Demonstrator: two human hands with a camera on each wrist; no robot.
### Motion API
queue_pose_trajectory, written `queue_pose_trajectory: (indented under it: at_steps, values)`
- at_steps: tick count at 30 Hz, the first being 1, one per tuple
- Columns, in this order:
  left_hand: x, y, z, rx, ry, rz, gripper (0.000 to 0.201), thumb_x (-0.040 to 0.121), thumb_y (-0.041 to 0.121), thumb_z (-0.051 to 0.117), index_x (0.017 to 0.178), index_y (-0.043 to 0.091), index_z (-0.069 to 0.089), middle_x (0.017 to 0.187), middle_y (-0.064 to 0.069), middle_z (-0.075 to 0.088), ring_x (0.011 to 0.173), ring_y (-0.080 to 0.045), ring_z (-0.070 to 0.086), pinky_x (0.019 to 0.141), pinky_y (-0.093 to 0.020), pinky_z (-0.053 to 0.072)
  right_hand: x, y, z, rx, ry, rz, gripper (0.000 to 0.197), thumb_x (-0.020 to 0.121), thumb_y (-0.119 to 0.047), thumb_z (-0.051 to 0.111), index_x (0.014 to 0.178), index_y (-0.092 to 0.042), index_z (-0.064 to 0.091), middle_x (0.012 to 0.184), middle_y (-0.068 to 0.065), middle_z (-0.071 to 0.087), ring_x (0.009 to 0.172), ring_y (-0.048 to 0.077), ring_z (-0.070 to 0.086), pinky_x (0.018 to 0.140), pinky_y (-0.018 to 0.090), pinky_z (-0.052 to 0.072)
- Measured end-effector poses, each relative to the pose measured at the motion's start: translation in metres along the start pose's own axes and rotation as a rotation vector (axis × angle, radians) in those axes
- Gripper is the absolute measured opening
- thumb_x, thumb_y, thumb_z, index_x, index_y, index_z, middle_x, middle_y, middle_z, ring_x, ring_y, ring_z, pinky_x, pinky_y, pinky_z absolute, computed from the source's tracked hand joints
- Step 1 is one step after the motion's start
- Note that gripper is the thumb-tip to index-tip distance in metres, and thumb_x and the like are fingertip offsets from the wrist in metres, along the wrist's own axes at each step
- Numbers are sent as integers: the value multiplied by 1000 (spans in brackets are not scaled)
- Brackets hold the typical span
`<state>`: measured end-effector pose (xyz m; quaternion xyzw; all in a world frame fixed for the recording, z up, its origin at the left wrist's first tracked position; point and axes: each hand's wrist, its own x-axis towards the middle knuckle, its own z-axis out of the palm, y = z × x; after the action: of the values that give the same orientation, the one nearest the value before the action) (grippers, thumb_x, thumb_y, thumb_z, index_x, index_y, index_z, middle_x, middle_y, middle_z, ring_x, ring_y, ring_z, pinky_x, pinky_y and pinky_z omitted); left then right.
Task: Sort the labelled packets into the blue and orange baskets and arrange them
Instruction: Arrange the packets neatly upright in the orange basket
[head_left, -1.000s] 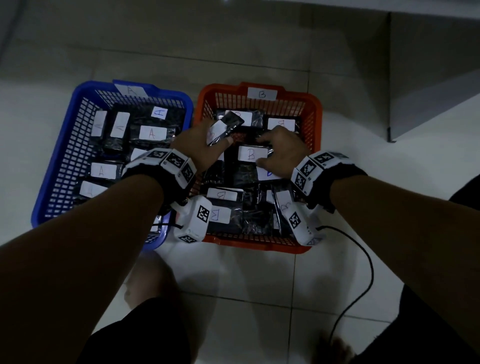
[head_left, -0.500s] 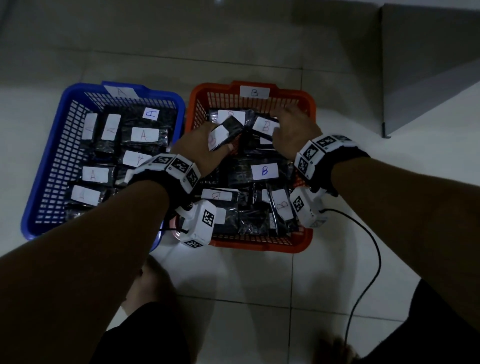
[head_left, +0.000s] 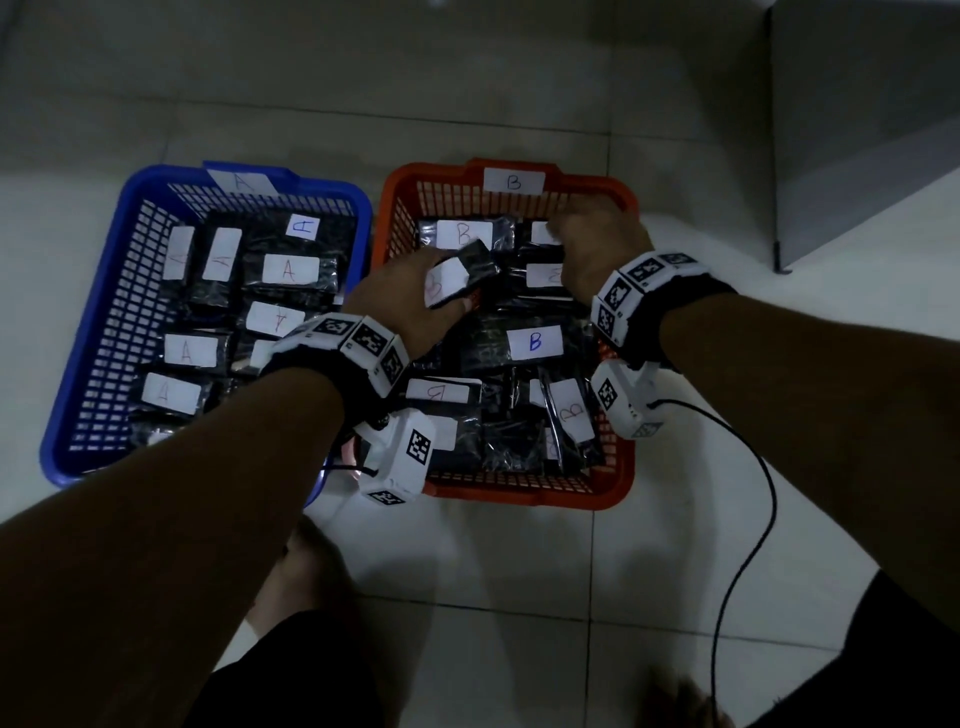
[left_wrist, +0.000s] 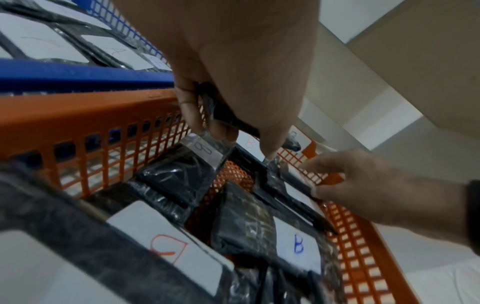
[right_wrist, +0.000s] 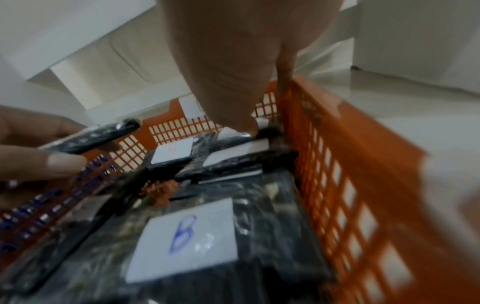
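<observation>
A blue basket (head_left: 322, 184) tagged A holds several black packets with A labels. Beside it on the right, an orange basket (head_left: 582, 182) tagged B holds several B packets, one with a blue B label (head_left: 535, 342) (right_wrist: 187, 238). My left hand (head_left: 447, 291) (left_wrist: 233, 133) grips a black B packet (head_left: 467, 267) (right_wrist: 98, 135) tilted above the orange basket's left middle. My right hand (head_left: 566, 228) (left_wrist: 311, 179) reaches into that basket's far right corner, fingers and thumb pinching the edge of a packet (left_wrist: 301, 185) lying there.
Both baskets stand side by side on a pale tiled floor. A black cable (head_left: 753, 519) trails from my right wrist across the tiles. A grey cabinet (head_left: 857, 130) stands at the back right. My foot (head_left: 306, 571) is just in front of the baskets.
My right hand has moved from the middle of the orange basket to its far right corner. My left hand has stayed over the basket, still holding its packet.
</observation>
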<state>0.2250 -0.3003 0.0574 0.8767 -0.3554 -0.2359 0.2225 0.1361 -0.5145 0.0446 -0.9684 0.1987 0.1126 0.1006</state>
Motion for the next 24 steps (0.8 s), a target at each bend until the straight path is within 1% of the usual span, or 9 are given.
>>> queue_pose_trajectory:
  at_steps: [2,4,7,9,12,15,19,22,24]
  values:
    - [3,-1,3,35,-33,46,54,84,41,66,133,24,51,127,0,60,114,-18,56,89,-22,40,-6,0,1,93,31,-11,42,83,-2,60,125,-5,59,132,15,51,124,32,44,99,40,43]
    - [5,1,6,83,-57,78,54,82,36,70,132,22,53,127,-4,59,114,-21,55,91,-24,40,-16,0,-1,160,24,-32,37,86,-3,54,121,-9,63,128,12,55,118,29,52,93,35,48]
    - [10,6,10,102,-56,96,55,78,21,73,131,22,56,125,-9,59,113,-25,55,92,-28,41,-31,5,-3,101,-103,-122,34,84,-14,57,117,-15,65,123,7,60,110,26,57,87,39,53]
    - [14,7,10,100,-58,99,54,77,16,71,128,23,58,122,-7,62,111,-24,58,92,-29,45,-36,9,-3,35,-138,-155,34,83,-16,60,117,-16,64,122,6,58,110,26,56,86,41,52]
    - [16,9,13,107,-78,63,55,73,19,76,124,19,57,120,-3,62,107,-21,59,83,-22,44,-40,10,-1,64,-88,-125,36,87,-10,57,122,-12,61,127,7,54,113,26,53,89,39,50]
    - [14,11,19,84,-80,66,52,71,24,80,115,15,54,112,-5,63,99,-23,60,77,-22,41,-50,5,0,195,-22,-145,36,87,-15,54,121,-15,62,124,4,58,112,23,56,88,34,50]
    - [7,6,5,23,114,9,50,75,25,78,117,11,55,111,-7,62,96,-21,58,73,-25,40,-63,0,7,159,-208,-254,34,84,-35,64,116,-23,64,117,-2,62,105,18,58,88,36,51]
    - [4,6,-8,87,163,50,55,76,29,78,120,6,55,117,-13,62,105,-30,59,79,-32,43,-64,-3,11,160,-183,-261,37,84,-38,64,117,-21,65,115,0,62,104,20,59,85,36,52]
    - [2,5,-12,107,152,46,57,75,30,79,121,6,55,119,-13,62,109,-30,58,83,-32,44,-63,-4,12,129,-188,-259,40,86,-34,63,123,-20,62,119,3,61,107,22,58,86,37,51]
